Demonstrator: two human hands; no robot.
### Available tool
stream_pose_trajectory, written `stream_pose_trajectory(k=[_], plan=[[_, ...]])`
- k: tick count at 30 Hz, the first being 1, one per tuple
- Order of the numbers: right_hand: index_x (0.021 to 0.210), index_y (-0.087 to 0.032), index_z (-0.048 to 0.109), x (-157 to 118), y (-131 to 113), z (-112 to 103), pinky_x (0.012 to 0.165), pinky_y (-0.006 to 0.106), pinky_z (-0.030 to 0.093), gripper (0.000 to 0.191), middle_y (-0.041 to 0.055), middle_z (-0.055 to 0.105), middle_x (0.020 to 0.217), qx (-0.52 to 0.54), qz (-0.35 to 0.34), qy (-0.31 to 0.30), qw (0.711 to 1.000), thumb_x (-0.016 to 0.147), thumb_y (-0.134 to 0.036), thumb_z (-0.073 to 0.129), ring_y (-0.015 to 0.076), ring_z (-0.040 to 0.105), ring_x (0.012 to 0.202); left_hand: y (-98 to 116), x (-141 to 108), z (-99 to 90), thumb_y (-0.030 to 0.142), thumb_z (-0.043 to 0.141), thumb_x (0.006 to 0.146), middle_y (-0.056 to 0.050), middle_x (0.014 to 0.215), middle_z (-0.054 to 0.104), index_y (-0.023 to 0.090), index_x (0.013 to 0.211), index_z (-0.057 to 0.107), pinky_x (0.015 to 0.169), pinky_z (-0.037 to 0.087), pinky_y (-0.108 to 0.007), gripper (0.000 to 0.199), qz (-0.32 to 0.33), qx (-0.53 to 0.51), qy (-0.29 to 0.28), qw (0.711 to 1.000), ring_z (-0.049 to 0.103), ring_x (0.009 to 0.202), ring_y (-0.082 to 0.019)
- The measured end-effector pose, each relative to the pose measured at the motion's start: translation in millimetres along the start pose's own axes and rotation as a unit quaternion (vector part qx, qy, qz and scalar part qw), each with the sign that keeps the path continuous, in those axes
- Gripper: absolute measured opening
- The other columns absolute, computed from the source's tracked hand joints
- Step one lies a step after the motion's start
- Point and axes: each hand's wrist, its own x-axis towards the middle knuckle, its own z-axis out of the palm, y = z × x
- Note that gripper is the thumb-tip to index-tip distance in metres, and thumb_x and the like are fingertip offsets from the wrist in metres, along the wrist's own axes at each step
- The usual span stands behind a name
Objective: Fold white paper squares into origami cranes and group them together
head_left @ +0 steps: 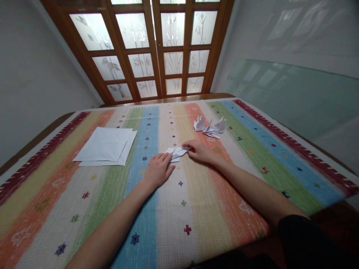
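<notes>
A small piece of folded white paper (176, 153) lies on the striped tablecloth between my two hands. My left hand (159, 170) rests on its left end, fingers together over the paper and thumb along the near side. At the other end, my right hand (198, 150) pinches the pointed tip between thumb and fingers. Several folded paper cranes (211, 129) stand in a cluster beyond my right hand. To the left of my left hand lies a stack of square white paper sheets (105, 145), slightly fanned out.
The table is covered by a striped tablecloth (179, 216) with small printed figures. Past its far edge stand wooden doors with frosted glass panes (174, 63). A pale glass panel (294, 93) leans along the wall at the right.
</notes>
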Motion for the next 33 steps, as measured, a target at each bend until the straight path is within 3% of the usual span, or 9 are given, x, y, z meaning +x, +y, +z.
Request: stream_pose_trajectory(k=[4,12,18,24,33], plan=[[0.087,-0.020,0.072,14,-6,-6,0.082,0.035,0.052,0.022,0.0061,0.073,0.086,0.003,-0.042,0.021,0.999,0.081,-0.009,0.054,0.0196,0.066,0.086,-1,-2,1.8,0.036,0.049,0.093,-0.011,0.132,0.060,0.019,0.128,0.053,0.099,0.042,-0.043,0.039,0.001,-0.004,0.008,1.000,0.053,0.122,-0.027],[0.089,-0.019,0.071,47,-37,-10,0.074,0.027,0.051,0.022,0.0036,0.073,0.088,0.081,-0.067,-0.010,0.994,0.079,-0.008,0.054,0.0152,0.065,0.079,-4,-2,5.1,0.034,0.052,0.091,-0.013,0.125,0.064,0.015,0.127,0.052,0.099,0.043,-0.042,0.040,-0.018,-0.024,0.034,0.999,0.056,0.117,-0.027],[0.082,-0.018,0.070,38,-31,-12,0.068,0.024,0.050,0.024,0.0020,0.072,0.081,0.106,-0.031,-0.018,0.994,0.074,-0.006,0.051,0.0133,0.063,0.071,-6,-3,6.9,0.035,0.053,0.090,-0.013,0.128,0.061,0.016,0.131,0.048,0.101,0.042,-0.043,0.045,-0.019,-0.037,0.051,0.998,0.055,0.118,-0.028],[0.081,-0.018,0.071,25,-26,-15,0.072,0.026,0.051,0.019,0.0031,0.074,0.083,0.138,-0.003,0.007,0.990,0.077,-0.011,0.053,0.0145,0.066,0.076,-5,-4,7.1,0.031,0.053,0.088,-0.015,0.130,0.059,0.015,0.137,0.044,0.100,0.042,-0.044,0.052,-0.020,-0.025,0.074,0.997,0.054,0.120,-0.029],[0.083,-0.018,0.071,21,-37,-11,0.073,0.027,0.052,0.016,0.0038,0.074,0.084,0.155,0.001,0.015,0.988,0.080,-0.014,0.056,0.0152,0.068,0.077,-8,-5,5.7,0.019,0.050,0.083,-0.014,0.125,0.063,0.014,0.136,0.046,0.098,0.044,-0.044,0.053,-0.025,-0.022,0.095,0.995,0.056,0.115,-0.028]])
